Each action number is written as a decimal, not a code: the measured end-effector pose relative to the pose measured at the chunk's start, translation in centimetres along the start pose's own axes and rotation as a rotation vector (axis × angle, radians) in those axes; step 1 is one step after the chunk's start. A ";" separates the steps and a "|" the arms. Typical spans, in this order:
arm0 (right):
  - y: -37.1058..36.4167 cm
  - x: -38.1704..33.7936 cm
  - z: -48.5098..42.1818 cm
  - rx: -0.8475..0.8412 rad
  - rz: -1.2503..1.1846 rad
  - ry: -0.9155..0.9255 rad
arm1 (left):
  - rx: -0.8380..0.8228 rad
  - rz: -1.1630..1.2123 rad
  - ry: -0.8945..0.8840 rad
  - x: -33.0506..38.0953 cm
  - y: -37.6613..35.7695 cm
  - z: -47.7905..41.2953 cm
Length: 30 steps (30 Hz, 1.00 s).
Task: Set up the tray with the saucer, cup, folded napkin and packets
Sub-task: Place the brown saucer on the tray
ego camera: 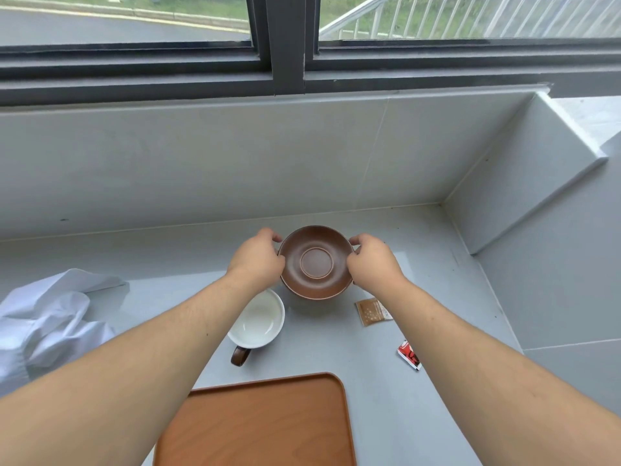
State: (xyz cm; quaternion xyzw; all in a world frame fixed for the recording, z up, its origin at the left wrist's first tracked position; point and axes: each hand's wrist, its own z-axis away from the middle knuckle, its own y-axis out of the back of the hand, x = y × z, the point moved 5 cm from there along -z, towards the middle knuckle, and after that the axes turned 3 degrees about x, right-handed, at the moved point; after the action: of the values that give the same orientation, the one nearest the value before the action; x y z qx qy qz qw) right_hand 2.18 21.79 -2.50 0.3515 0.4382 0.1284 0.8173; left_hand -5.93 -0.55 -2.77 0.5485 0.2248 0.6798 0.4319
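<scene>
At the centre of the frame the brown saucer (pixel 316 263) is held by its rim, the left hand (pixel 257 260) and right hand (pixel 371 262) pinching opposite edges with curled fingers. Just below it stands the cup (pixel 257 322), white inside and empty. To the right lie a brown packet (pixel 373 311) and a red packet (pixel 409 355), their print unreadable. The empty wooden tray (pixel 262 425) sits at bottom centre, the white napkin (pixel 50 317) crumpled at left.
</scene>
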 end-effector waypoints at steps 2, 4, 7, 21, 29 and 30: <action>0.2 -0.4 0.5 0.003 -0.004 -0.007 | -0.005 0.008 -0.005 0.0 0.7 0.6; 0.4 -0.7 1.2 0.003 -0.006 -0.015 | -0.008 0.013 -0.012 0.0 1.5 1.3; 0.6 -1.2 2.5 0.005 -0.029 -0.018 | -0.009 0.025 -0.009 -0.2 2.6 2.6; -2.0 -2.0 11.4 -0.092 0.028 -0.039 | -0.064 0.037 0.063 -5.5 4.4 10.6; -4.6 -1.5 16.6 -0.100 0.025 -0.030 | -0.113 0.144 0.132 -9.7 4.3 16.0; -4.9 -1.4 17.2 -0.105 0.021 -0.032 | -0.115 0.161 0.144 -10.1 4.2 16.6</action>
State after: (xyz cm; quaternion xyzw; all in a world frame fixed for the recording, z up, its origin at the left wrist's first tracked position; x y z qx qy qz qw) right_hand 14.76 9.61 1.33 0.3146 0.4142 0.1542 0.8400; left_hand 8.52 -14.04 -0.10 0.4888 0.1709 0.7617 0.3895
